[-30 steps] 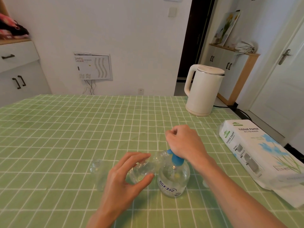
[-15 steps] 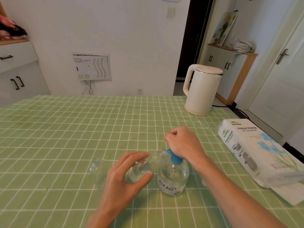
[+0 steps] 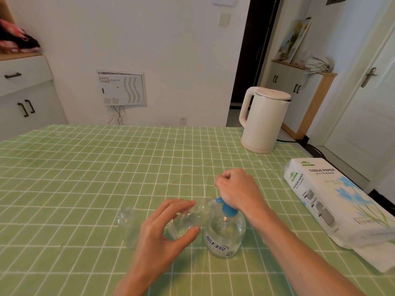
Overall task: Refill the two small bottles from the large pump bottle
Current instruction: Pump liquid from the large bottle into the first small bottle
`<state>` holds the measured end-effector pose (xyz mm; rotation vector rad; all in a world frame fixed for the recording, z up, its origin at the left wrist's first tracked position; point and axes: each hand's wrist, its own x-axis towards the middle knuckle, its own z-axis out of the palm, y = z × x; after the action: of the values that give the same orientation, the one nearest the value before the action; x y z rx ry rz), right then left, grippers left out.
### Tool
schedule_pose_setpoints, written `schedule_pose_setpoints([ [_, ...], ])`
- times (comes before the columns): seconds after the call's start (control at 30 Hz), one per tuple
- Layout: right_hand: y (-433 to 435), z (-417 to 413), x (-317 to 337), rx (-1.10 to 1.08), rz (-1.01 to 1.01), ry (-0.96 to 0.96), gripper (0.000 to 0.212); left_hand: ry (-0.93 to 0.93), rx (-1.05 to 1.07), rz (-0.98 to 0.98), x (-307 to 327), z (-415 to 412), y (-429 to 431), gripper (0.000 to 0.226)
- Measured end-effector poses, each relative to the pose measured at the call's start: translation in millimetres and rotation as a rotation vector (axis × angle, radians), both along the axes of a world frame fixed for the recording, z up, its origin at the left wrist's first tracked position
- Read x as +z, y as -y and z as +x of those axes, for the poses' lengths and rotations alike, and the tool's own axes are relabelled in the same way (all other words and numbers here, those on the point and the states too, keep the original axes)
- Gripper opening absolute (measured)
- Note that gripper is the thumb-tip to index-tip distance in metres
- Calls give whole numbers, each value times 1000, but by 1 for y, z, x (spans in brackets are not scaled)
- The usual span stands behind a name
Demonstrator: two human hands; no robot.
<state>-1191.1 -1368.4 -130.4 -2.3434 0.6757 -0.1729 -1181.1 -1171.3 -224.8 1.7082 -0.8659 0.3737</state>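
Bright even daylight, soft shadows, wide-angle edge distortion

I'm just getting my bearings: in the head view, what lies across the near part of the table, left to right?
A standing small bottle → left hand, gripping the tilted small bottle → large pump bottle, right hand atop it → tissue paper pack.
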Motion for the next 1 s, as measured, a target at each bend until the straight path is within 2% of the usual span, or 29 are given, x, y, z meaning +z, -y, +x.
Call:
schedule_pose_setpoints([
  [0.23,-3,-3,9,21,-127,41,35,1,8,4,0,0,1,44],
  [0.37,-1,-2,5,6,-37,38,41,0,12,1,-1,0,1,44],
  [0.5,0,-3,2,6,-25,-14,35,-13,9,6,-2,1,1,44],
  [0.6,-2,-4,2,0,-45,7,39,-18,3,8,-2,0,1,44],
  [0.83,-7,-5,15,11,-279,84,41,-11,7,2,-1,0,0,45],
  [0.9,-6,-5,14,5,-244,72,40,-10,6,-7,0,0,0,45],
  [1.0,-2,-4,7,12,-89,19,40,-27,14,-18,0,1,0,45],
])
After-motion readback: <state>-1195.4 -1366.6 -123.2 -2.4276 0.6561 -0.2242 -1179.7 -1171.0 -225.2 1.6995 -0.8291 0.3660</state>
